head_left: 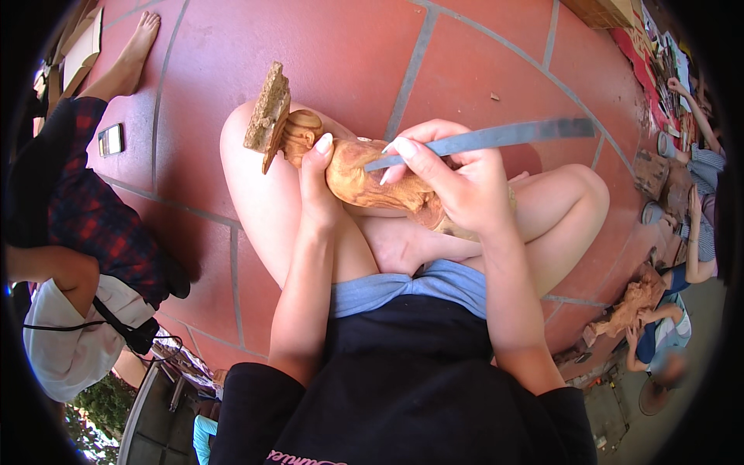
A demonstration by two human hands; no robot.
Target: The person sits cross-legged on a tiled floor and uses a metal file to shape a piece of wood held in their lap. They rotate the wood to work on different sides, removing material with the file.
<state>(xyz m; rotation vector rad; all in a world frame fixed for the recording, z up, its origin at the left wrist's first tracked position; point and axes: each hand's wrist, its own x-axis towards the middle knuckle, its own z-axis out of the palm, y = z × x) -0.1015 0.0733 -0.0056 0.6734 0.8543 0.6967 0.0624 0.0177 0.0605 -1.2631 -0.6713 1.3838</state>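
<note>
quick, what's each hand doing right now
Left hand: holding the wooden carving.
Right hand: closed, holding a flat grey metal tool.

Red tiled floor [325, 58], grey joints [411, 66], a soft sheen of light — beyond its near left corner, green foliage [108, 404]
</note>
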